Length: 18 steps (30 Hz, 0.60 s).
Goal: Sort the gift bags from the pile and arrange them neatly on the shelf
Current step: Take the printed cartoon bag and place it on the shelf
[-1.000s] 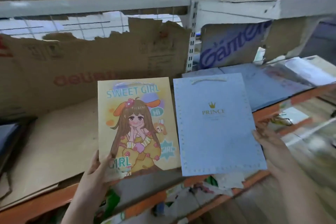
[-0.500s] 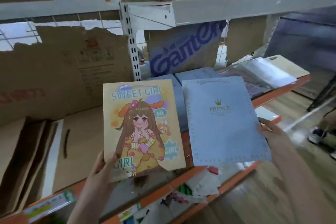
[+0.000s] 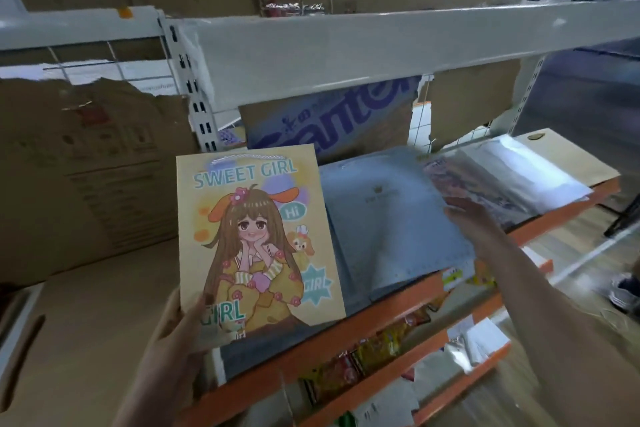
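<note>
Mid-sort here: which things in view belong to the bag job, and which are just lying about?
Job:
yellow gift bag, gripped by left hand
blue gift bag, flat on the orange shelf under right hand

Lying about:
torn cardboard
clear plastic sleeves
snack packets on the lower shelf

Glossy paper gift bag (image 3: 258,239), rough brown cardboard (image 3: 86,163), painted metal shelf beam (image 3: 346,45).

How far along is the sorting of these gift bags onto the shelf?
Done: the blue bag lies flat on the shelf, with the right hand resting open on its edge. In hand: the left hand grips the yellow cartoon bag by its bottom corner. Left: shelving that bag; the pile itself is out of view.
</note>
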### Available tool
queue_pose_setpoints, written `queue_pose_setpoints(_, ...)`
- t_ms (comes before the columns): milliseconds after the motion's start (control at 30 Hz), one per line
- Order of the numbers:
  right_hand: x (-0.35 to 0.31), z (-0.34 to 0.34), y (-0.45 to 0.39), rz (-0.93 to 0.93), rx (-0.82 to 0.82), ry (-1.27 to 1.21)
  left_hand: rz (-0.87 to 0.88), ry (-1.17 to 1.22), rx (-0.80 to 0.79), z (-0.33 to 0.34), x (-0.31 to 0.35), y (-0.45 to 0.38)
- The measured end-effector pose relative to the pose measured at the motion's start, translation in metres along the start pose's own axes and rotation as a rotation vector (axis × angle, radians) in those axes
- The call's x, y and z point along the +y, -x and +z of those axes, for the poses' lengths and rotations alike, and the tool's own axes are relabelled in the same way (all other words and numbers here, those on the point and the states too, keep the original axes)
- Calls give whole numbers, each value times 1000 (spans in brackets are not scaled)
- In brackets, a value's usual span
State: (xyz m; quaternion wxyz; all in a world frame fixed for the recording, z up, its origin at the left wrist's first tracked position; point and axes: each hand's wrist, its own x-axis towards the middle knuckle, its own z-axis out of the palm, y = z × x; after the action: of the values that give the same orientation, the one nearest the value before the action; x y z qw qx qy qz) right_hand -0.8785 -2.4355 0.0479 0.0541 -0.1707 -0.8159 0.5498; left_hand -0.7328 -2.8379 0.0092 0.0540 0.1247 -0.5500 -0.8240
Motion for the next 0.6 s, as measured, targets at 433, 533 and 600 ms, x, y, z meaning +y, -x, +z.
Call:
queue_pose_setpoints(433,12,3,-59,-255,-68,447,-66,-36,36,91,2,-22)
queue_pose_setpoints(533,10,-18,-83,-324,-57,496,-67,-34,42,131,-9,-19)
queue_pose_setpoints(600,11,-36,-103,-409,-50,542,-76,-21,63,163,-20,-19)
